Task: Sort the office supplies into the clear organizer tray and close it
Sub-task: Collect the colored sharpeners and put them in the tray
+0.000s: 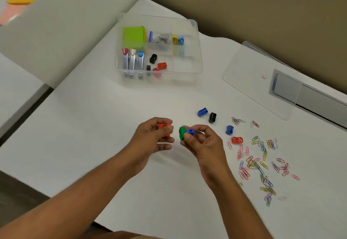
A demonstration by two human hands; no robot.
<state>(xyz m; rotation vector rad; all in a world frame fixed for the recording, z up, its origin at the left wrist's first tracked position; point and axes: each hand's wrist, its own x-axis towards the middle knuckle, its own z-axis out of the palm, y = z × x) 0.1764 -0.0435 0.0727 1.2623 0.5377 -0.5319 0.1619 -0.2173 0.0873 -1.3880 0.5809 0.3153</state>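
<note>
Left hand point(156, 137) at frame centre, fingers curled round red sharpener point(164, 127). Right hand point(200, 141) just beside it at 3 o'clock, pinching green sharpener point(181, 133) and blue sharpener point(190, 132) together. Tray point(195, 51) at 12 o'clock on bench point(93, 126), open, partly filled: green notes, clips, sharpeners in separate compartments. Lid point(259, 77) at 2 o'clock, lying apart from tray. Loose sharpeners point(212, 117) and paper clips point(261, 163) scattered at 3 to 4 o'clock.
</note>
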